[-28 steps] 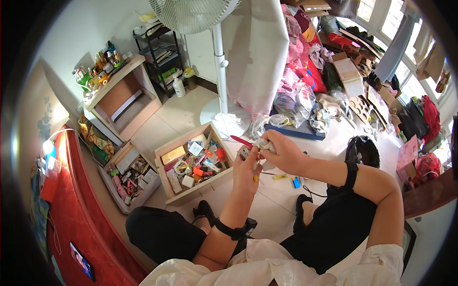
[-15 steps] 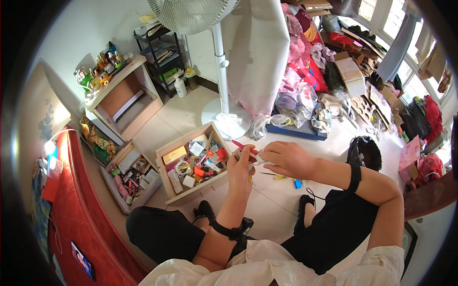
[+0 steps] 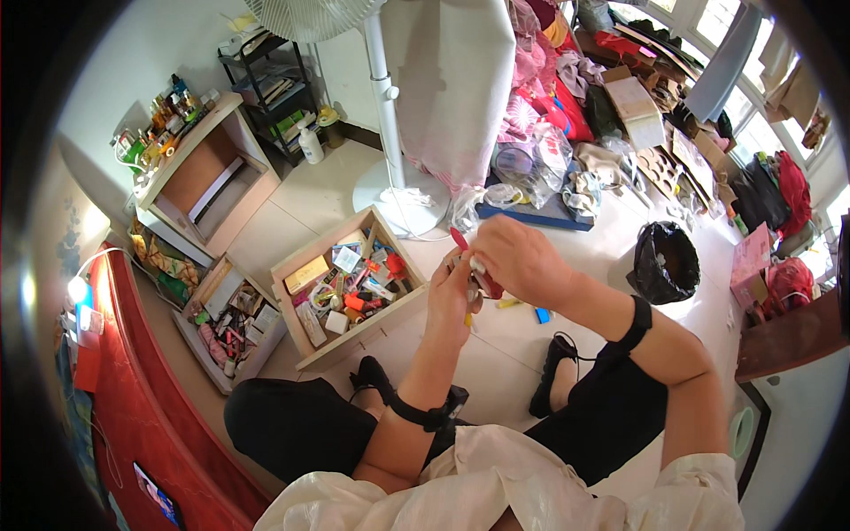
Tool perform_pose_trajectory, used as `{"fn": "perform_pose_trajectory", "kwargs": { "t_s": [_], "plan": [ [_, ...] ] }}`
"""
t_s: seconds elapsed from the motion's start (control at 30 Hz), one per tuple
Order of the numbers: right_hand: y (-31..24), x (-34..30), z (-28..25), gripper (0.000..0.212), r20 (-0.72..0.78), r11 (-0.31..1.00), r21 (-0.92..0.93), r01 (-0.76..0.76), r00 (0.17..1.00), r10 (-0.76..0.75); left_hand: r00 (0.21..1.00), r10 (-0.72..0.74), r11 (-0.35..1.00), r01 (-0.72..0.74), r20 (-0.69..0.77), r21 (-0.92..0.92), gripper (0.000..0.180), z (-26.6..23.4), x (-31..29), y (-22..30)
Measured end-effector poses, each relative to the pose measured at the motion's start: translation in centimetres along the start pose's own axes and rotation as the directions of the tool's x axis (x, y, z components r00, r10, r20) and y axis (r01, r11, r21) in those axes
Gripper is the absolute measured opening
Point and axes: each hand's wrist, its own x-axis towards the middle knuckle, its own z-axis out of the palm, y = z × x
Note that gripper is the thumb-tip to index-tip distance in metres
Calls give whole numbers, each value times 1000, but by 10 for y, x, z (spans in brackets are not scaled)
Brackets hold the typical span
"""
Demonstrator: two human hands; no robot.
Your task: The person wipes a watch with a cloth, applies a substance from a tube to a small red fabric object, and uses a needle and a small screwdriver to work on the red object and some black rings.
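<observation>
My left hand is closed around a slim pink-red object, whose tip sticks up above the fingers; its kind I cannot make out. My right hand bends over it from the right, fingers closed, with a small white tissue-like wad pinched at the left hand's fingertips. A red piece shows between the two hands. Something small and yellow peeks out beneath my left hand. Left of the hands, an open wooden drawer on the floor holds many small items.
A second drawer of cosmetics lies farther left, by a wooden cabinet. The fan base stands behind. A black-lined bin is at right. A blue item and a yellow one lie on the floor.
My right hand has moved up and closer over my left. The pink-red object now points more upright. The whole view has shifted, uncovering more of the bin.
</observation>
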Motion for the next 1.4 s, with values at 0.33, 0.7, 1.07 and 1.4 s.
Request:
{"fn": "perform_pose_trajectory", "kwargs": {
  "t_s": [0.33,0.7,1.07,1.4],
  "plan": [
    [12,-3,2,14,-215,884,90,-459,858,467,913,-216,821,-21,345,571,19,-34,10,5],
    [1,-24,6,11,-72,466,729,-502,620,781,724,381,916,-210,-575,343,22,-242,118,-6],
    [17,-64,18,11,90,239,808,-539,513,853,575,759,243,187,-307,952,27,-215,111,8],
    [3,-68,11,19,115,307,772,-556,597,794,957,-119,918,5,264,396,61,-28,23,-3]
  ]
}}
